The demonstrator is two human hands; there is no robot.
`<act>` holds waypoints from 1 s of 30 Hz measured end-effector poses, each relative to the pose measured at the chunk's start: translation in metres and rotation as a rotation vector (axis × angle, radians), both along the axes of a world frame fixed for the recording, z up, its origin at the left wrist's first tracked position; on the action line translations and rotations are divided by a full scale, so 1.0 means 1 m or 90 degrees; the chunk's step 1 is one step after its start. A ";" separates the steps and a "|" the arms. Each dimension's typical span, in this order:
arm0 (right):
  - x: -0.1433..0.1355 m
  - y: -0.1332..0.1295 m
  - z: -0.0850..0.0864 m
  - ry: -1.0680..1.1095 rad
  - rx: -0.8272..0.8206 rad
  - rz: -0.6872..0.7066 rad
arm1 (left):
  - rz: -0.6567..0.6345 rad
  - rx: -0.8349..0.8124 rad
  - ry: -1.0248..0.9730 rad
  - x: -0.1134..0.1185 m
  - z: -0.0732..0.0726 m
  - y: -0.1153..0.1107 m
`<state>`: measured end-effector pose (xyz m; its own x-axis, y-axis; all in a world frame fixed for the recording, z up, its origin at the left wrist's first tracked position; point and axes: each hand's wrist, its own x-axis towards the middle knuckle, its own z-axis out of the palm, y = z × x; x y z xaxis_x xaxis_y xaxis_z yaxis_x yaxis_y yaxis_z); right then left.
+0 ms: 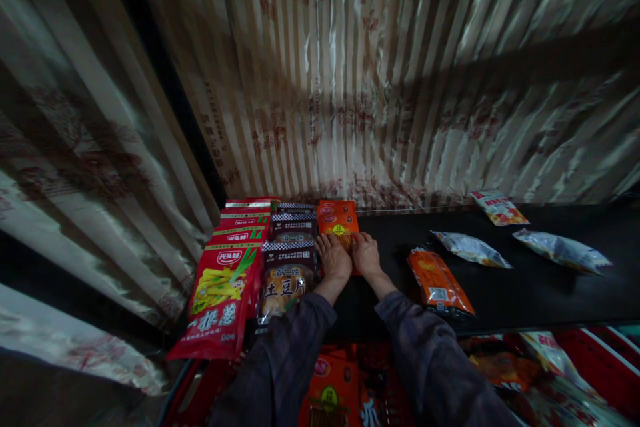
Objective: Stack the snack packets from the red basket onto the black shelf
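My left hand (334, 259) and my right hand (369, 255) are on an orange snack packet (338, 217) on the black shelf (387, 230), one at each side of it. The left fingers reach over its left part, and the right fingers curl at its right edge; its lower part is partly covered. Just left of it overlap dark bags of potato slices (286, 280). Red snack bags (223, 293) with a yellow stick picture lie in an overlapping row at the far left.
Right of my hands lies another orange packet (440, 280). Farther right are a silvery packet (473, 249), a second silvery packet (563, 250) and a white-and-red packet (500, 207). Below the shelf, crates hold more orange packets (330, 390). Striped, printed sheeting (320, 80) closes the back.
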<state>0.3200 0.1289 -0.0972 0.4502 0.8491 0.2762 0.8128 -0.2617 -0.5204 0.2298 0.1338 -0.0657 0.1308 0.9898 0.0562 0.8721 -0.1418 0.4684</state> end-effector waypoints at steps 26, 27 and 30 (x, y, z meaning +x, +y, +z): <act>-0.002 0.000 0.007 0.054 0.007 -0.028 | -0.032 0.028 0.026 -0.004 -0.007 0.001; -0.001 0.000 0.007 0.055 0.006 -0.029 | -0.029 0.032 0.029 -0.003 -0.007 0.001; -0.001 0.001 0.005 0.055 0.005 -0.033 | -0.024 0.038 0.034 -0.001 -0.007 0.001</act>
